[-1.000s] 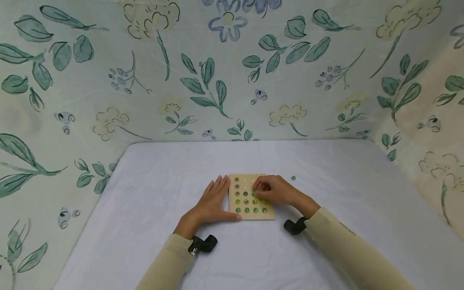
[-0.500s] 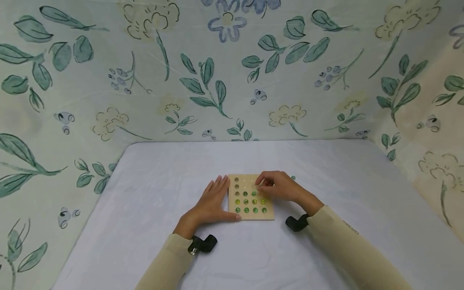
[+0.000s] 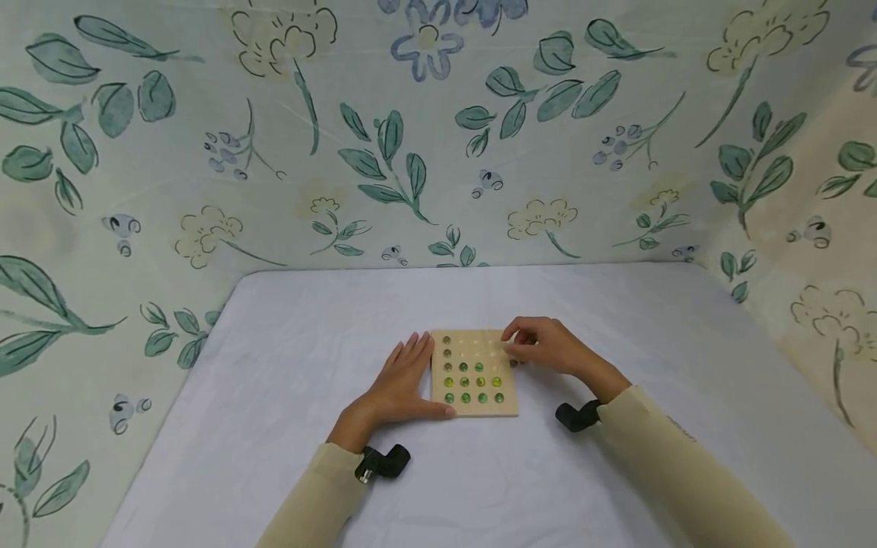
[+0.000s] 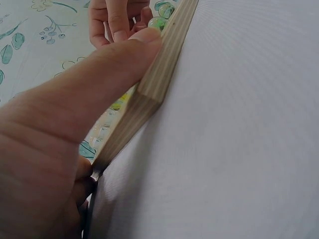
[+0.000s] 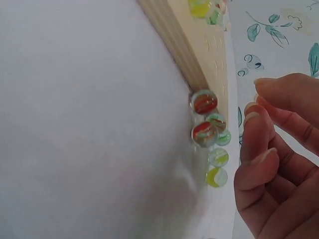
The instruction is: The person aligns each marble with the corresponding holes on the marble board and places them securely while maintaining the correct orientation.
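1. The board [image 3: 473, 374] lies flat on the white cloth [image 3: 308, 327], between the two hands, a placing that seems to let one hand brace it while the other works from the right.

2. The left hand [image 3: 404, 384] rests against the board's left edge, fingers straight and slightly spread, with the thumb [image 4: 109, 69] over the near edge. It is clamped on nothing; holding that near left corner probably stops the board from sliding.

3. The set marbles [image 3: 481, 382] sit in lines on the board: four in each of the two nearest rows, three in the next, and only the leftmost one in each of the two far rows. Small hollows presumably keep such round things from rolling.

4. The loose marbles [image 5: 204, 134], some red, some yellow or green, lie bunched on the cloth just right of the board. The right hand covers most of them in the head view, so their full number is hard to tell.

5. The right hand [image 3: 548, 346] hangs by the board's far right part, fingers loosely bent, tips apart, with nothing visible between them. Being there probably puts the loose marbles and the board's bare far part within easy reach.
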The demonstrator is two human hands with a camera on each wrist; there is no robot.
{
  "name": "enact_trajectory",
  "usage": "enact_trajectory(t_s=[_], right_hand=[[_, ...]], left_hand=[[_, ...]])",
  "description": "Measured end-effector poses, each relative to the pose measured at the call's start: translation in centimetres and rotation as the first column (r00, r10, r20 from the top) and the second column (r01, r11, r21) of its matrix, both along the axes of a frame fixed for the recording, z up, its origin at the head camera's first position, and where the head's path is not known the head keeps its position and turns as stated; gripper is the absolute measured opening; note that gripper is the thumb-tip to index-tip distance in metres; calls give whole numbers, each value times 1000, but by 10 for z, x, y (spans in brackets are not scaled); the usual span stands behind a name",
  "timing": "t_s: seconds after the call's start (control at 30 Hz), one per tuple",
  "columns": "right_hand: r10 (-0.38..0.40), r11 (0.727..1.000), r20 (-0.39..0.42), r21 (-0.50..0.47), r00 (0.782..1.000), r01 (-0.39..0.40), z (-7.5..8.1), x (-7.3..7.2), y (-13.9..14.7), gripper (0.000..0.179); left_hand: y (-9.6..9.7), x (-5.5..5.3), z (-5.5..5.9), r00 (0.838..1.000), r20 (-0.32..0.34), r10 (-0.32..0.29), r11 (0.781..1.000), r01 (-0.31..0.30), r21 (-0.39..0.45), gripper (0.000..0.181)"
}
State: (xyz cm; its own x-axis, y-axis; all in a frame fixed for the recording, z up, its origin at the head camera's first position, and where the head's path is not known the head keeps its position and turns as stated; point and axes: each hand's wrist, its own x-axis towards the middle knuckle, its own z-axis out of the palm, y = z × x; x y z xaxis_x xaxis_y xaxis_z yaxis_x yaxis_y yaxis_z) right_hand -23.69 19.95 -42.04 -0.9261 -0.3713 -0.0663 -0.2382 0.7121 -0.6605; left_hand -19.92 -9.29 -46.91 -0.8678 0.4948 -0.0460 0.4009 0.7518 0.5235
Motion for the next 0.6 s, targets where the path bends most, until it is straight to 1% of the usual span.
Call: enact_trajectory(t_s=[0.17,0.3,0.4,0.6], right_hand=[[-65,998,-7,5,998,66,2,-1,12,15],[-109,994,-1,18,994,109,2,-4,24,15],[-122,992,2,23,993,122,2,-6,32,16],[-131,991,7,10,991,131,1,-11,44,20]], left_hand=[[0,-1,-1,1000,2,-3,1000,3,-25,129],[1,0,1,1000,6,-9,1000,9,-6,128],[1,1,3,1000,3,-13,1000,12,19,127],[0,1,4,1000,-1,-9,1000,9,2,127]])
